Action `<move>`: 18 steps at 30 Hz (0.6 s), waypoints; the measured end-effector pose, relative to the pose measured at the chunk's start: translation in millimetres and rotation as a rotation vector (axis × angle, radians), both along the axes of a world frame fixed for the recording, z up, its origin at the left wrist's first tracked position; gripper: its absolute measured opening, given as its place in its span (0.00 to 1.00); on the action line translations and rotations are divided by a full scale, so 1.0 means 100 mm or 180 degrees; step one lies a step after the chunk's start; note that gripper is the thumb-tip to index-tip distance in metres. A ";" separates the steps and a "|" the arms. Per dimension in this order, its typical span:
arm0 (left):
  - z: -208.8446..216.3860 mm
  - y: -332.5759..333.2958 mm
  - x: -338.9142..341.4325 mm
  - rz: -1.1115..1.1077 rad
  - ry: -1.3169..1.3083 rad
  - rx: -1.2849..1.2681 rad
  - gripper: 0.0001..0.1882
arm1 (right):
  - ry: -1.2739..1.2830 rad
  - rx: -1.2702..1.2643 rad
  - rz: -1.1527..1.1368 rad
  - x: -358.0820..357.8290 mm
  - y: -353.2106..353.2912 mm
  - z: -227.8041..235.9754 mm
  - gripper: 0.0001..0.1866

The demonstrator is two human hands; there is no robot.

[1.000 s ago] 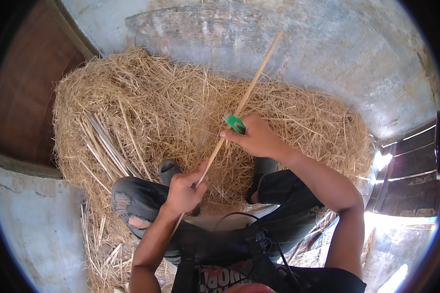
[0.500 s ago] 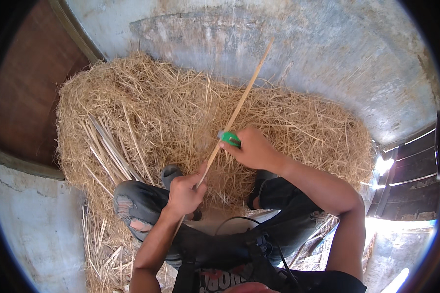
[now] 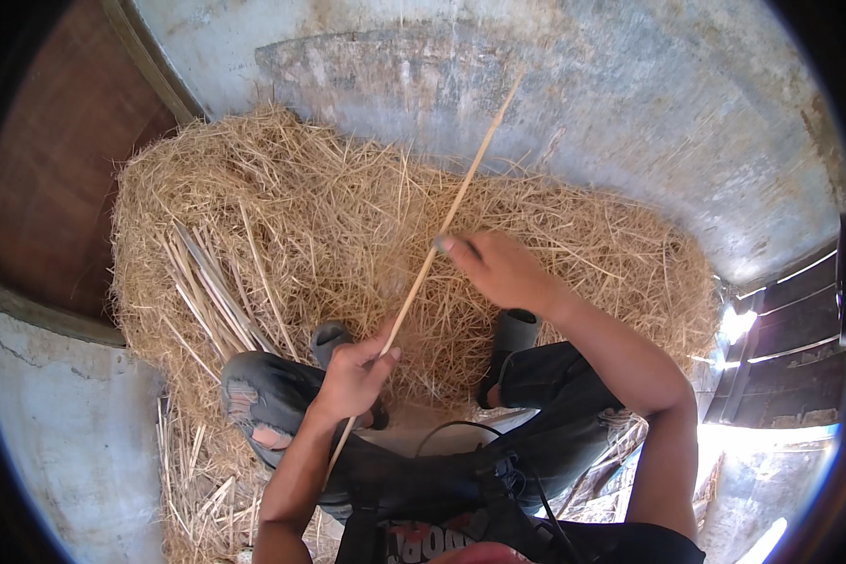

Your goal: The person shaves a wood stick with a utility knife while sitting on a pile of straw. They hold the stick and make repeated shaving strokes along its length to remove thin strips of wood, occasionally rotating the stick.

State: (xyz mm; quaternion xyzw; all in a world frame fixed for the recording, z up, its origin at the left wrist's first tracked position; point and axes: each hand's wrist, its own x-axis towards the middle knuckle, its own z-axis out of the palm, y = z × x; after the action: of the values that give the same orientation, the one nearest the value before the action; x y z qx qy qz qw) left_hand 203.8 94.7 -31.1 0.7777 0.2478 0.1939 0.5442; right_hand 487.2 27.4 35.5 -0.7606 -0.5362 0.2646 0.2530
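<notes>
A long, thin bamboo strip (image 3: 468, 183) slants from beside my left forearm up to the wall ahead. My left hand (image 3: 352, 378) is closed round its lower part, thumb pressed along it. Farther up, my right hand (image 3: 509, 274) is curled next to the strip, closed on the utility knife. The green handle is now hidden by the fingers, and only a small grey tip (image 3: 439, 242) shows against the strip. Whether the blade cuts into it I cannot tell.
Dry straw (image 3: 291, 179) covers the ground before me. A bundle of split strips (image 3: 214, 287) lies on it at left. A grey curved wall (image 3: 630, 94) stands ahead, a brown panel (image 3: 75, 160) far left, dark slats (image 3: 790, 329) at right. My bent knees flank the work.
My right hand has turned, so the green knife handle that showed before is out of sight. The strip looks narrower, as if rolled about its length. My left hand stays nearly in place.
</notes>
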 end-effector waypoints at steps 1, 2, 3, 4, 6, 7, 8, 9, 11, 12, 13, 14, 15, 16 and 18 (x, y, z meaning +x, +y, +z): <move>0.00 0.00 -0.01 -0.0058 0.0004 0.0076 0.24 | -0.0094 0.0132 -0.0140 0.10 0.02 0.01 0.38; 0.00 0.00 0.01 -0.0152 -0.0013 0.0138 0.24 | -0.0178 0.0183 -0.0283 0.21 0.01 0.03 0.38; -0.01 0.00 0.01 -0.0230 -0.0010 0.0202 0.24 | -0.0243 0.0238 -0.0410 0.31 0.01 0.03 0.38; 0.00 -0.01 0.00 -0.0270 0.0087 0.0261 0.24 | -0.0307 0.0292 -0.0535 0.40 0.02 0.03 0.38; 0.05 -0.01 0.01 -0.0363 0.0272 0.0385 0.24 | -0.0416 0.0287 -0.0821 0.59 0.00 0.06 0.39; 0.04 -0.02 0.02 -0.0394 0.0221 0.0354 0.24 | -0.0471 0.0284 -0.0962 0.66 -0.02 0.07 0.39; 0.04 -0.03 0.02 -0.0412 0.0176 0.0332 0.24 | -0.0463 0.0410 -0.0951 0.70 -0.03 0.06 0.39; 0.04 -0.04 0.02 -0.0430 0.0130 0.0311 0.24 | -0.0456 0.0536 -0.0938 0.74 -0.03 0.05 0.40; 0.00 -0.05 0.02 -0.0448 0.0102 0.0306 0.24 | -0.0381 0.0527 -0.0889 0.76 -0.04 0.04 0.40; -0.01 -0.05 0.02 -0.0457 0.0090 0.0301 0.24 | -0.0313 0.0391 -0.0855 0.73 -0.06 0.03 0.39; -0.01 -0.06 0.03 -0.0441 0.0084 0.0279 0.24 | -0.0246 0.0255 -0.0821 0.71 -0.08 0.01 0.39; 0.00 -0.06 0.04 -0.0427 0.0086 0.0262 0.23 | -0.0282 0.0263 -0.0726 0.63 -0.09 -0.02 0.39; 0.01 -0.06 0.03 -0.0403 0.0097 0.0244 0.23 | -0.0309 0.0270 -0.0621 0.52 -0.08 -0.07 0.39; -0.02 -0.05 0.02 -0.0384 0.0103 0.0252 0.23 | -0.0337 0.0277 -0.0518 0.46 -0.08 -0.11 0.38; -0.10 -0.03 -0.02 -0.0371 0.0112 0.0262 0.24 | -0.0300 0.0432 -0.0419 0.44 -0.08 -0.16 0.38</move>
State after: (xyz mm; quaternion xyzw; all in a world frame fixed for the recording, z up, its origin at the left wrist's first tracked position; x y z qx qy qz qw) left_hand 202.1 91.6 -41.5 0.8158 0.2034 0.1582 0.5177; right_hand 531.7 19.0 19.6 -0.7869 -0.5131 0.1743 0.2952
